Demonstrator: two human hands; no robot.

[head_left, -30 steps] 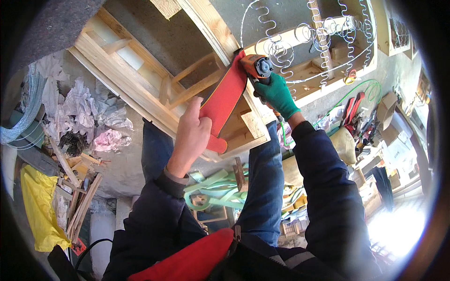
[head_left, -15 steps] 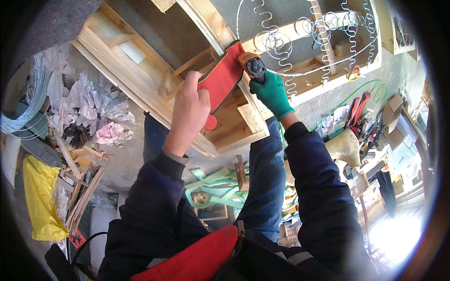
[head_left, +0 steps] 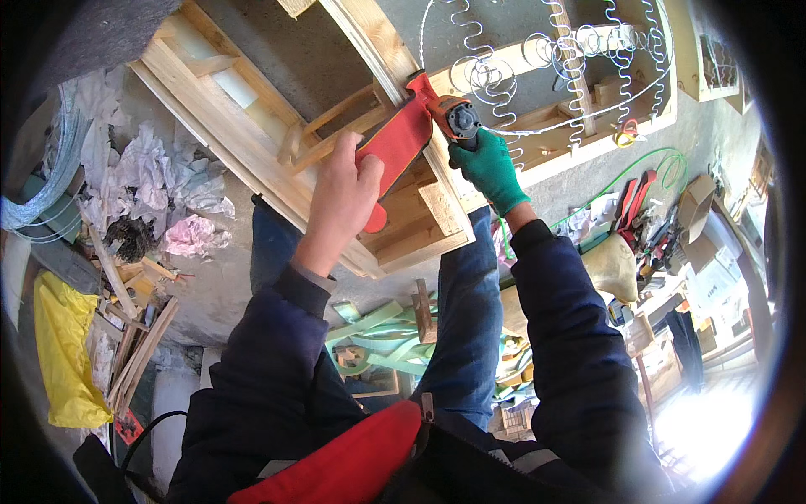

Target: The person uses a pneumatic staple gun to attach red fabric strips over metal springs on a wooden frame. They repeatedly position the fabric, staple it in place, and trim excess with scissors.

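Observation:
My bare left hand (head_left: 340, 197) is closed on a red webbing strap (head_left: 401, 141) with dark and yellow edging, whose rounded lower end hangs below my fist. The strap slants up to a rail of the wooden frame (head_left: 369, 38). Its far end lies at the rail beside an orange and black staple gun (head_left: 459, 119). Wrapped round the gun's handle is my right hand (head_left: 494, 175), in a green glove. The gun's nose is at the strap's upper part; whether it touches is hard to tell.
Zigzag and coil springs (head_left: 491, 76) span the frame's right section. Orange-handled scissors (head_left: 626, 133) rest on its edge. A green hose (head_left: 617, 189) runs along the right floor. Crumpled paper (head_left: 151, 181), a yellow bag (head_left: 65, 353) and wood strips (head_left: 143, 357) lie left, green foam strips (head_left: 378, 336) below.
The strap is turned slightly at its far end, and the staple gun sits a little lower and further right. Both hands keep their grip. The whole view has shifted slightly.

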